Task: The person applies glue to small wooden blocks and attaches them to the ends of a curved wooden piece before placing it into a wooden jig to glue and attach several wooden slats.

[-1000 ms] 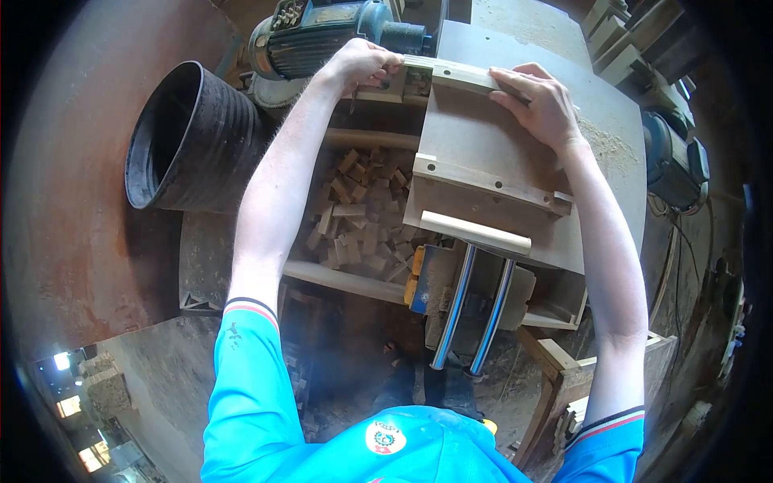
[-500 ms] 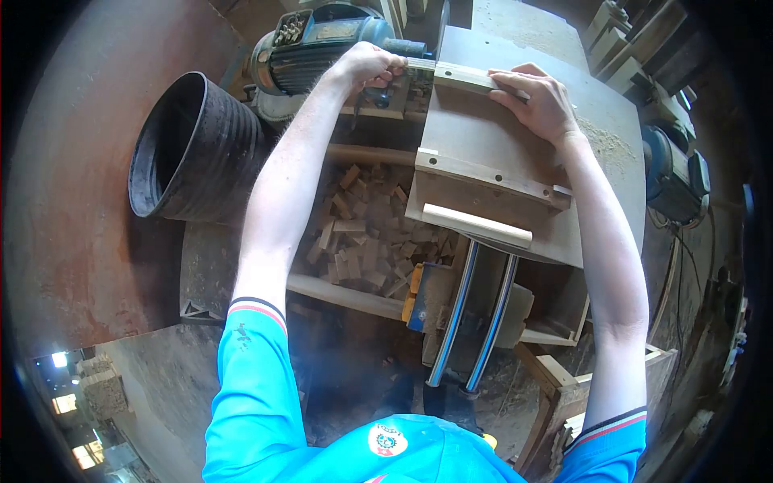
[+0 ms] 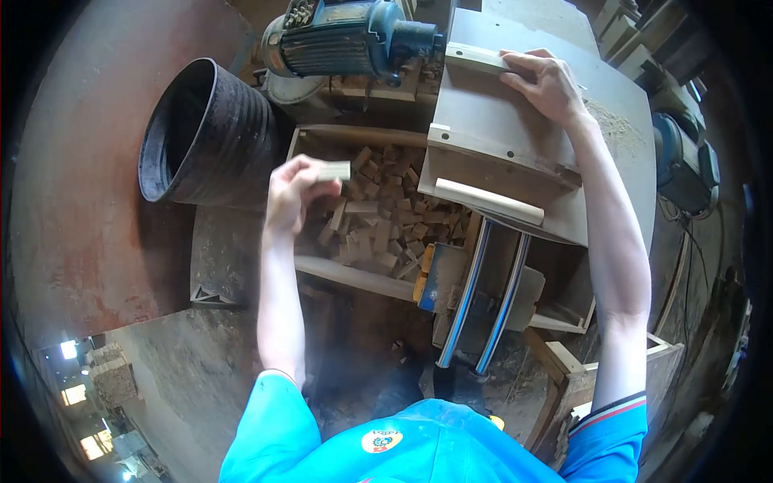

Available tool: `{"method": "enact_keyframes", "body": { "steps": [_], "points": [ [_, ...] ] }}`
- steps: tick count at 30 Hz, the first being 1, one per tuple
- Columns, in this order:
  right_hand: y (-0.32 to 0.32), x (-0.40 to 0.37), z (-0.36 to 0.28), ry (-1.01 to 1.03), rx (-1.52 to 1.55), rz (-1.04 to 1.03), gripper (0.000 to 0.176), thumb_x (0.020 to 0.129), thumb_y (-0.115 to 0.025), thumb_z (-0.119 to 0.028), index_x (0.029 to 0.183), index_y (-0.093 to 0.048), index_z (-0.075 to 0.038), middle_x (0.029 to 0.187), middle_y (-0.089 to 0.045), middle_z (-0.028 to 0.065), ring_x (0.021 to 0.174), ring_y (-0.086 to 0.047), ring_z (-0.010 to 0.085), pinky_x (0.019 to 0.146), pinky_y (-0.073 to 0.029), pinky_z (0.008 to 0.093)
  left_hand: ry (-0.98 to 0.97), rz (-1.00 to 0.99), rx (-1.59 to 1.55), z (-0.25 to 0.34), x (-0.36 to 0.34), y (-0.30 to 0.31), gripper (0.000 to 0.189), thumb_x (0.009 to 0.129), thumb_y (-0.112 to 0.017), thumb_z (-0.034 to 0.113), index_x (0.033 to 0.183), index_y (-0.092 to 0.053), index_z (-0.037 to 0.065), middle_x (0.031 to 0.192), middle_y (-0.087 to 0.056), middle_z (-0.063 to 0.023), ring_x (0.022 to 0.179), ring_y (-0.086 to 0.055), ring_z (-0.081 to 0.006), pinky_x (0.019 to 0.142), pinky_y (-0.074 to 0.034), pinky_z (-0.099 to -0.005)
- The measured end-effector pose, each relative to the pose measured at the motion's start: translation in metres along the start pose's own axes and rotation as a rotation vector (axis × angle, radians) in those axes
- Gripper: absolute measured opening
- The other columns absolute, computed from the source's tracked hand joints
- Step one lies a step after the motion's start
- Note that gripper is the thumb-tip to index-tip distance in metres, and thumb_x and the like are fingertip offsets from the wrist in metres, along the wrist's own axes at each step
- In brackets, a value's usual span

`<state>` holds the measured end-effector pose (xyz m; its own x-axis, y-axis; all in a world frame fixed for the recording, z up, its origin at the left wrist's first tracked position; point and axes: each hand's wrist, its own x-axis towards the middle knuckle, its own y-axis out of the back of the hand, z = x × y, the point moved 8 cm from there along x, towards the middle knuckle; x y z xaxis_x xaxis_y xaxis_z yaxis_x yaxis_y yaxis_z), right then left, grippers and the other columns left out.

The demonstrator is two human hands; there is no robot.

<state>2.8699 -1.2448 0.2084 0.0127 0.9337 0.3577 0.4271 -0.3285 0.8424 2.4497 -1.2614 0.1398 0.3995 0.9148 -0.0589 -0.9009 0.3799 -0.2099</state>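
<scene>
A small wood piece [image 3: 335, 171] is pinched between the thumb and fingers of my left hand [image 3: 294, 193], above the left part of a wooden bin [image 3: 354, 278] full of wood offcuts [image 3: 382, 229]. Farther up on the right, my right hand [image 3: 547, 80] has its fingers bent over a wooden strip [image 3: 475, 56] at the far edge of the sliding board [image 3: 499, 105]. Its fingertips rest on the strip's right part. Nearer to me on the board lies a second wooden rail [image 3: 507, 153] with dark holes.
A blue electric motor [image 3: 338, 40] stands beyond the bin, with a toothed disc [image 3: 294, 88] under it. On the left is a black bucket [image 3: 205, 137]. Two metal rods [image 3: 483, 298] extend toward me below the board. Another motor [image 3: 680, 161] is at the right.
My left hand has moved back from the board's far left edge and down toward the bin, carrying a wood piece. My right hand stays on the strip. The whole view has shifted slightly.
</scene>
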Motion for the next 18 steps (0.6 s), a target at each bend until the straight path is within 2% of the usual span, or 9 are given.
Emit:
{"method": "enact_keyframes", "body": {
  "steps": [1,5,8,9,12,14,15,16,18],
  "points": [
    [0.001,-0.004,-0.004,0.020,0.003,0.016,0.041,0.086,-0.077,-0.039,0.121,-0.074,-0.018,0.114,-0.072,0.0117,0.109,-0.066,0.0279,0.098,-0.052,0.0369,0.017,0.021,-0.119,-0.007,-0.017,-0.001,0.013,0.090,-0.061,0.008,0.091,-0.064,-0.004,0.092,-0.072,-0.0196,0.076,-0.073,-0.0240,0.073,-0.063,-0.0377],
    [0.000,-0.026,-0.016,0.005,0.028,0.005,0.041,0.087,-0.075,-0.041,0.120,-0.075,-0.017,0.113,-0.073,0.0094,0.112,-0.065,0.0270,0.099,-0.052,0.0370,0.052,0.114,-0.113,-0.022,-0.071,-0.019,0.014,0.089,-0.068,0.011,0.085,-0.058,0.002,0.090,-0.071,-0.0171,0.070,-0.070,-0.0197,0.065,-0.061,-0.0339],
    [0.002,-0.046,-0.034,0.090,-0.045,0.036,0.037,0.091,-0.071,-0.041,0.117,-0.075,-0.015,0.113,-0.073,0.0070,0.115,-0.063,0.0259,0.100,-0.050,0.0369,0.034,0.196,-0.224,-0.026,-0.097,-0.040,0.020,0.091,-0.068,0.007,0.108,-0.066,-0.002,0.093,-0.071,-0.0151,0.071,-0.069,-0.0179,0.067,-0.060,-0.0321],
    [0.002,-0.055,-0.040,0.079,-0.010,0.037,0.034,0.093,-0.068,-0.040,0.114,-0.076,-0.014,0.115,-0.072,0.0060,0.115,-0.062,0.0259,0.101,-0.049,0.0372,0.022,0.213,-0.200,-0.027,-0.103,-0.045,0.025,0.092,-0.065,0.001,0.117,-0.069,-0.002,0.097,-0.072,-0.0099,0.075,-0.069,-0.0147,0.067,-0.059,-0.0280],
    [0.005,-0.078,-0.059,0.035,0.034,0.055,0.031,0.098,-0.063,-0.036,0.113,-0.075,-0.012,0.120,-0.070,0.0066,0.114,-0.062,0.0277,0.101,-0.048,0.0377,-0.004,0.177,-0.109,-0.017,-0.127,-0.066,0.023,0.093,-0.064,0.001,0.114,-0.072,-0.003,0.094,-0.070,-0.0071,0.074,-0.064,-0.0112,0.069,-0.054,-0.0234],
    [0.006,-0.087,-0.070,-0.033,0.009,-0.007,0.031,0.099,-0.062,-0.035,0.116,-0.073,-0.011,0.123,-0.069,0.0080,0.116,-0.061,0.0295,0.103,-0.046,0.0381,-0.018,0.141,-0.103,-0.004,-0.139,-0.079,0.024,0.093,-0.067,0.003,0.116,-0.071,-0.003,0.091,-0.069,-0.0059,0.073,-0.063,-0.0102,0.070,-0.051,-0.0225],
    [0.008,-0.090,-0.081,0.017,0.008,-0.032,0.033,0.098,-0.063,-0.032,0.121,-0.071,-0.010,0.117,-0.071,0.0117,0.109,-0.064,0.0295,0.097,-0.050,0.0374,0.002,0.154,-0.049,-0.001,-0.147,-0.078,0.025,0.092,-0.069,0.003,0.116,-0.071,-0.003,0.089,-0.070,-0.0057,0.073,-0.063,-0.0102,0.070,-0.050,-0.0224],
    [0.015,-0.091,-0.088,0.022,0.004,-0.030,0.033,0.098,-0.063,-0.032,0.121,-0.071,-0.010,0.117,-0.071,0.0117,0.109,-0.064,0.0295,0.097,-0.050,0.0374,0.014,0.169,0.006,0.003,-0.152,-0.077,0.025,0.092,-0.071,0.003,0.116,-0.071,-0.004,0.087,-0.070,-0.0055,0.073,-0.063,-0.0102,0.070,-0.050,-0.0223],
    [0.005,-0.101,-0.088,-0.202,0.209,-0.306,0.033,0.096,-0.065,-0.030,0.122,-0.071,-0.010,0.109,-0.072,0.0141,0.097,-0.067,0.0279,0.089,-0.053,0.0366,-0.004,0.188,0.042,0.013,-0.165,-0.067,0.027,0.090,-0.073,0.001,0.116,-0.071,-0.004,0.086,-0.071,-0.0070,0.073,-0.065,-0.0116,0.070,-0.052,-0.0237]
  ]
}}
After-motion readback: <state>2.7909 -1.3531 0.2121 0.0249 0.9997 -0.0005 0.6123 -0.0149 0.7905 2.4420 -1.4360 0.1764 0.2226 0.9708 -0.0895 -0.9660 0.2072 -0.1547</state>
